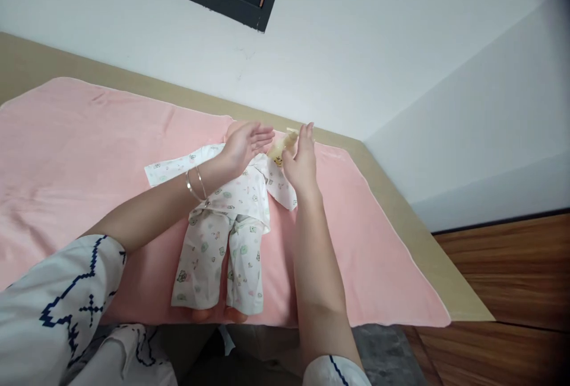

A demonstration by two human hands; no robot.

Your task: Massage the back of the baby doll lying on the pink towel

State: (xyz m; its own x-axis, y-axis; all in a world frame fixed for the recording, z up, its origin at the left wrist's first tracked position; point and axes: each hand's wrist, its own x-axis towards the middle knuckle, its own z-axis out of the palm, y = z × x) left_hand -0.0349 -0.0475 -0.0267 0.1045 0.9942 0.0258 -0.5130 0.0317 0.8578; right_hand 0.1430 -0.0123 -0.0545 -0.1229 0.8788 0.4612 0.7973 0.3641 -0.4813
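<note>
Doll (pixel 236 199) lies on a pink cloth (pixel 369 255) spread over the desk (pixel 445 279), its feet (pixel 202 315) at the near edge and its head, mostly hidden, toward the far one. Printed trousers (pixel 200 261) cover the legs; above them is a matching shirt (pixel 253 193), sleeves spread toward the desk's left and right edges. Left forearm, with bracelets (pixel 190 189) at the wrist, crosses above the shirt, and the left hand (pixel 249 144) hides most of the head; whether it touches, I cannot tell. Right hand (pixel 303 163) is raised near the doll's other sleeve. Fingers of both are straight and close together, palms facing across a wide gap. Just beyond, between the hands, sits a yellowish bottle (pixel 280 147) near the far edge. Behind rises a white wall (pixel 338 47) with a dark window frame (pixel 249 12).
</note>
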